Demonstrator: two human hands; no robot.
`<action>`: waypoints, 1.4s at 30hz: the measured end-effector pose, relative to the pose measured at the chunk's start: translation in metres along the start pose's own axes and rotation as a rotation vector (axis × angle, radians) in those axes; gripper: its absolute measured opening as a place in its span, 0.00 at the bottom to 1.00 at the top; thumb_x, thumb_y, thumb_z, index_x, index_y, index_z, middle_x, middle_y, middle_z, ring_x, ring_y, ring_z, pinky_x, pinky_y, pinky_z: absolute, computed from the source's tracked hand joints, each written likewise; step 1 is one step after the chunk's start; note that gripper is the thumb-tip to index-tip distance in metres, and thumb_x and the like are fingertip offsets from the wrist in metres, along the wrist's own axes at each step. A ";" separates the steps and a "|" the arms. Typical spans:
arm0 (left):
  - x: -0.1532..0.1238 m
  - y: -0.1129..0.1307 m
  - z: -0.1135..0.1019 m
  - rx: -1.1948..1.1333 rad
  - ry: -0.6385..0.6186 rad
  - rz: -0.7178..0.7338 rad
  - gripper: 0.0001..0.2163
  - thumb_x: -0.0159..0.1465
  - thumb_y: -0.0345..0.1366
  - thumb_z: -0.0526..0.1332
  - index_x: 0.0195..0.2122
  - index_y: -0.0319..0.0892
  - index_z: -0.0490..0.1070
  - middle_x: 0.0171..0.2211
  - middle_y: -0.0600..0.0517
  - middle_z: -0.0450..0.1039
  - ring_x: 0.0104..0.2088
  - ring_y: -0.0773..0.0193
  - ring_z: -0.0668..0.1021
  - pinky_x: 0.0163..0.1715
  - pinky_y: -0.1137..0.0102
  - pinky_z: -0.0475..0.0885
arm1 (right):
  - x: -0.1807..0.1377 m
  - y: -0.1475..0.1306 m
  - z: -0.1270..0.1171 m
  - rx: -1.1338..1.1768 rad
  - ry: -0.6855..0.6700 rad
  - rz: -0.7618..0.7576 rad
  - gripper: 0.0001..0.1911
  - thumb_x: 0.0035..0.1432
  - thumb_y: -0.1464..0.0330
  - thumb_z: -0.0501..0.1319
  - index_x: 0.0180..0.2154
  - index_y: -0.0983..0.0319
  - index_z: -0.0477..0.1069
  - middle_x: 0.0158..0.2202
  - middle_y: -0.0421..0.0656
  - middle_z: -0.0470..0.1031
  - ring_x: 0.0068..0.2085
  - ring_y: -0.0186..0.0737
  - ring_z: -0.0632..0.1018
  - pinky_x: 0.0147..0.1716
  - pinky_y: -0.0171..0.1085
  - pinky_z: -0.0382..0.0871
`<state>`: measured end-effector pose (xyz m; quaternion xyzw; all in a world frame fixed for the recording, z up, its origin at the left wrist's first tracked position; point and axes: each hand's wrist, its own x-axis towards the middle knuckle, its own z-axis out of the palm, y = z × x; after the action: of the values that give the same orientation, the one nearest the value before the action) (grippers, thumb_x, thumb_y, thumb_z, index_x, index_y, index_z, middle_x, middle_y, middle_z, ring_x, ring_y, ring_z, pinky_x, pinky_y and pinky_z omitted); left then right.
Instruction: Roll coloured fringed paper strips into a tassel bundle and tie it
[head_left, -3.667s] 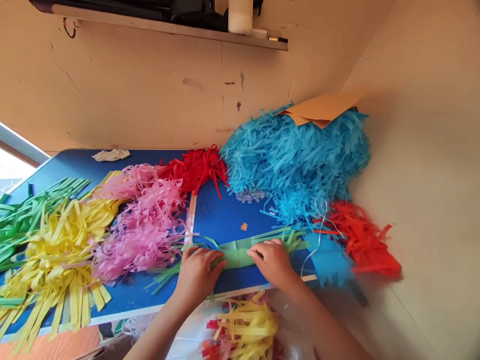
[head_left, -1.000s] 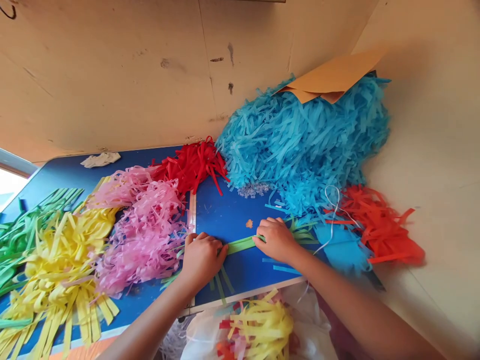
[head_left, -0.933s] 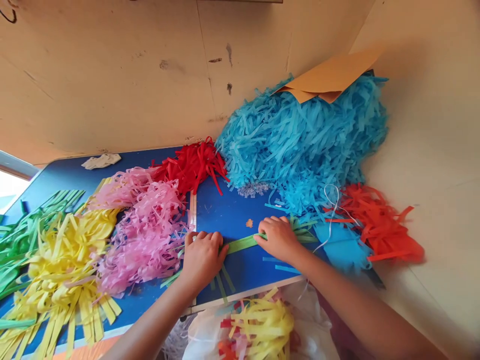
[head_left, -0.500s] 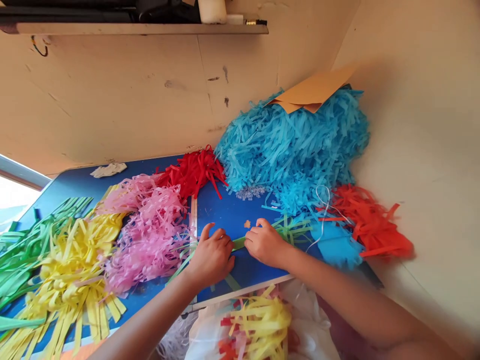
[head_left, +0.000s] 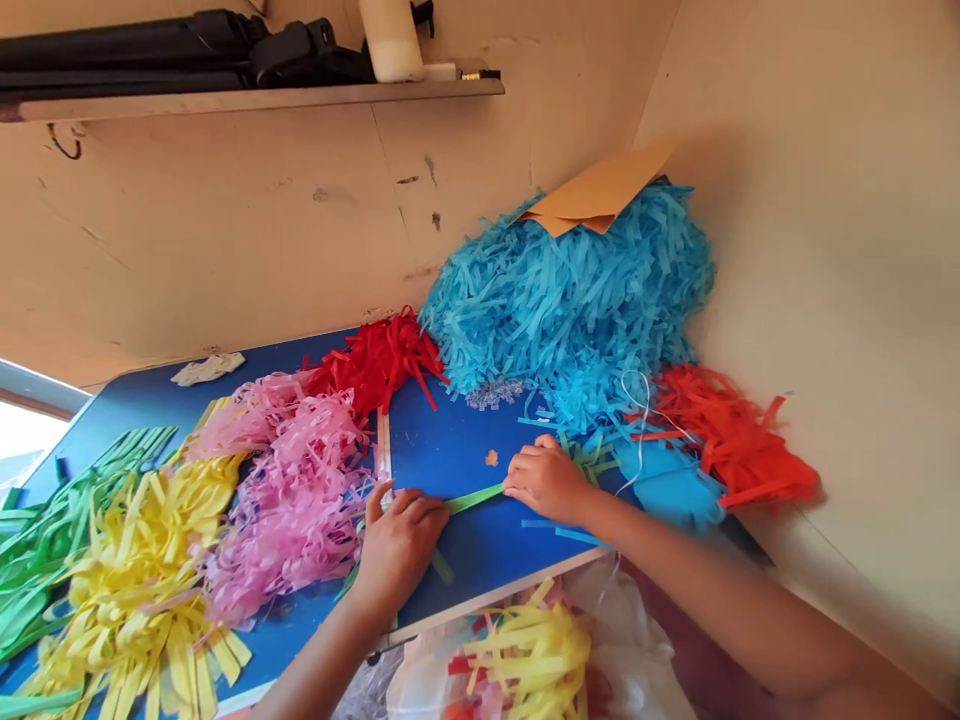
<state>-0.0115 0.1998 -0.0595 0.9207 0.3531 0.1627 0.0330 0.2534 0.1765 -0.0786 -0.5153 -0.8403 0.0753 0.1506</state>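
The strip (head_left: 474, 497), a narrow rolled band of green paper, lies on the bench (head_left: 450, 450) near its front edge, stretched between the two hands. The left hand (head_left: 401, 540) sits on the strip's left end. Its fingers bend down onto the paper and its thumb is spread out to the side. Whether this grip pinches the strip or only presses it flat is hard to tell from here. The right hand (head_left: 544, 480) holds the strip's right end, its grip curled tight and pinching the paper, knuckles up. Loose green fringe (head_left: 589, 455) fans out just beyond that hand.

Pink tassels (head_left: 292, 490) lie just left of the left hand, and yellow tassels (head_left: 142, 560) spread further towards the left edge. Green tassels (head_left: 45, 520) lie at the far left. Red tassels (head_left: 379, 355) rest along the back edge. A tall blue pile (head_left: 570, 300) fills the back right corner, with a brown card (head_left: 600, 190) on top. Orange tassels (head_left: 720, 440) lie by the right edge, and a white string (head_left: 637, 420) loops over them. A small orange scrap (head_left: 491, 458) sits on the bare bench just behind the strip. Below the front edge, a bag (head_left: 645, 660) holds yellow strips (head_left: 525, 650). A shelf (head_left: 247, 97) hangs on the wall above the bench.
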 end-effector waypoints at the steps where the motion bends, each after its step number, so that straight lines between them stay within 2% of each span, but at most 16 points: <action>1: -0.002 -0.003 0.000 -0.042 0.000 -0.030 0.12 0.70 0.33 0.55 0.37 0.51 0.79 0.38 0.54 0.82 0.43 0.57 0.78 0.57 0.50 0.56 | -0.002 0.004 0.001 0.022 0.007 0.025 0.05 0.63 0.67 0.65 0.33 0.57 0.79 0.36 0.41 0.79 0.39 0.40 0.73 0.42 0.42 0.52; 7: -0.002 -0.008 0.002 -0.160 -0.005 -0.139 0.12 0.70 0.39 0.56 0.34 0.49 0.80 0.37 0.52 0.82 0.40 0.57 0.79 0.53 0.52 0.59 | -0.006 0.009 -0.003 0.140 0.027 0.123 0.06 0.57 0.68 0.71 0.28 0.58 0.79 0.32 0.38 0.79 0.39 0.38 0.74 0.40 0.39 0.55; 13: 0.003 -0.003 0.005 -0.150 0.025 -0.196 0.14 0.69 0.40 0.55 0.32 0.47 0.79 0.35 0.50 0.81 0.38 0.56 0.78 0.48 0.56 0.63 | -0.005 0.006 -0.006 0.182 0.021 0.202 0.06 0.57 0.69 0.70 0.28 0.59 0.78 0.32 0.38 0.78 0.39 0.38 0.74 0.40 0.38 0.56; 17: 0.009 -0.004 0.007 -0.103 -0.041 -0.227 0.12 0.68 0.39 0.57 0.30 0.45 0.78 0.34 0.50 0.81 0.39 0.56 0.78 0.46 0.56 0.63 | 0.001 0.005 -0.006 0.176 -0.011 0.263 0.08 0.56 0.71 0.70 0.25 0.60 0.76 0.30 0.38 0.77 0.37 0.38 0.73 0.39 0.38 0.55; 22: 0.020 -0.007 0.004 -0.008 -0.193 -0.238 0.11 0.66 0.40 0.61 0.28 0.44 0.76 0.31 0.51 0.79 0.38 0.54 0.77 0.43 0.56 0.63 | 0.010 0.005 -0.005 0.155 -0.059 0.308 0.09 0.54 0.71 0.69 0.23 0.61 0.74 0.28 0.38 0.76 0.35 0.38 0.72 0.35 0.38 0.52; 25: 0.020 -0.005 0.001 0.064 -0.145 -0.178 0.05 0.65 0.37 0.64 0.33 0.44 0.77 0.34 0.51 0.79 0.41 0.53 0.77 0.47 0.54 0.63 | 0.012 0.000 -0.010 0.095 -0.042 0.315 0.07 0.54 0.70 0.69 0.26 0.61 0.74 0.30 0.40 0.76 0.36 0.40 0.71 0.36 0.40 0.51; 26: 0.019 -0.004 0.001 0.092 -0.103 -0.114 0.03 0.65 0.35 0.64 0.36 0.46 0.77 0.36 0.51 0.79 0.43 0.52 0.77 0.50 0.53 0.62 | 0.013 -0.002 -0.012 0.074 -0.035 0.300 0.05 0.56 0.70 0.68 0.28 0.61 0.75 0.32 0.41 0.77 0.38 0.42 0.71 0.38 0.41 0.51; 27: 0.018 -0.003 0.002 0.117 -0.063 -0.037 0.05 0.65 0.32 0.63 0.38 0.48 0.77 0.37 0.51 0.79 0.45 0.52 0.76 0.53 0.52 0.60 | 0.013 -0.005 -0.014 0.051 -0.026 0.265 0.04 0.58 0.70 0.67 0.30 0.60 0.75 0.34 0.41 0.77 0.41 0.43 0.71 0.40 0.43 0.52; 30: 0.016 -0.001 0.004 0.153 -0.015 0.141 0.12 0.65 0.28 0.62 0.42 0.55 0.78 0.37 0.54 0.79 0.47 0.53 0.75 0.56 0.49 0.56 | 0.011 -0.015 -0.016 -0.040 0.009 0.015 0.05 0.63 0.69 0.63 0.33 0.58 0.76 0.41 0.42 0.78 0.47 0.45 0.69 0.46 0.47 0.50; 32: 0.018 -0.001 0.004 0.137 -0.021 0.164 0.12 0.65 0.28 0.62 0.42 0.55 0.78 0.37 0.54 0.79 0.47 0.52 0.75 0.56 0.49 0.56 | 0.012 -0.020 -0.011 -0.128 0.045 -0.170 0.07 0.65 0.69 0.62 0.33 0.60 0.75 0.39 0.42 0.78 0.47 0.45 0.68 0.48 0.48 0.50; 34: 0.021 0.001 0.003 0.107 -0.035 0.162 0.12 0.64 0.27 0.62 0.40 0.54 0.79 0.37 0.54 0.80 0.48 0.53 0.75 0.57 0.49 0.55 | 0.014 -0.022 -0.003 -0.209 0.066 -0.281 0.10 0.66 0.72 0.59 0.31 0.61 0.74 0.34 0.42 0.76 0.46 0.45 0.68 0.47 0.47 0.50; 37: 0.026 0.006 0.002 0.055 -0.037 0.140 0.10 0.63 0.27 0.61 0.36 0.49 0.79 0.36 0.53 0.80 0.48 0.52 0.75 0.58 0.47 0.54 | 0.019 -0.020 0.007 -0.259 0.076 -0.316 0.13 0.66 0.76 0.55 0.29 0.62 0.73 0.32 0.43 0.75 0.43 0.43 0.68 0.46 0.46 0.51; 42: 0.024 0.012 0.008 -0.015 0.002 0.091 0.05 0.64 0.33 0.61 0.35 0.44 0.78 0.33 0.51 0.80 0.47 0.54 0.76 0.60 0.47 0.52 | 0.025 -0.013 0.001 -0.223 0.078 -0.282 0.09 0.64 0.69 0.60 0.30 0.62 0.73 0.31 0.42 0.75 0.38 0.42 0.69 0.43 0.45 0.52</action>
<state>0.0152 0.2072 -0.0582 0.9354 0.3097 0.1678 0.0321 0.2320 0.1929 -0.0714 -0.4084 -0.9009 -0.0605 0.1340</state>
